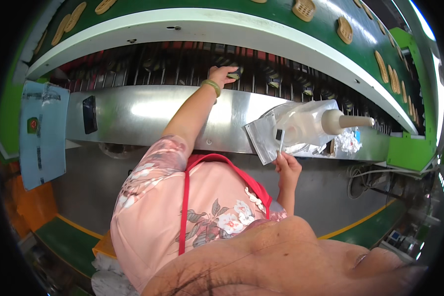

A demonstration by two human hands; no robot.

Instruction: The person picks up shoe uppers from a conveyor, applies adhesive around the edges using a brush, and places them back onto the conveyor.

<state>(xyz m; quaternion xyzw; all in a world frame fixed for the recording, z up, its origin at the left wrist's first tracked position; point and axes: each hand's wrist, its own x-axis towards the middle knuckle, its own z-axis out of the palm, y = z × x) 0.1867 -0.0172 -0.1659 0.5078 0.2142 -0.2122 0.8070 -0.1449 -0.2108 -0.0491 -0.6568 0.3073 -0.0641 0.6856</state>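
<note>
My left hand (220,76) reaches forward over the steel ledge to the dark rack, its fingers closed round a small dark piece with light green edging (236,73). That piece looks like part of a shoe, but it is mostly in shadow. Close to my body, my right hand (287,166) pinches the thin handle of a small brush (280,134). The brush's dark head is up, in front of a translucent bottle (308,123) with a long beige nozzle. Beside the brush, a grey flat plate or pad (262,140) leans at the ledge's edge.
Above the rack, a green conveyor belt (325,29) carries several tan shoe soles (345,30). Several dark shoe-like pieces (273,79) sit on the rack's bars. A phone (90,114) lies on the steel ledge (148,111), near a blue board (43,135). Crumpled white material (349,142) lies by the bottle.
</note>
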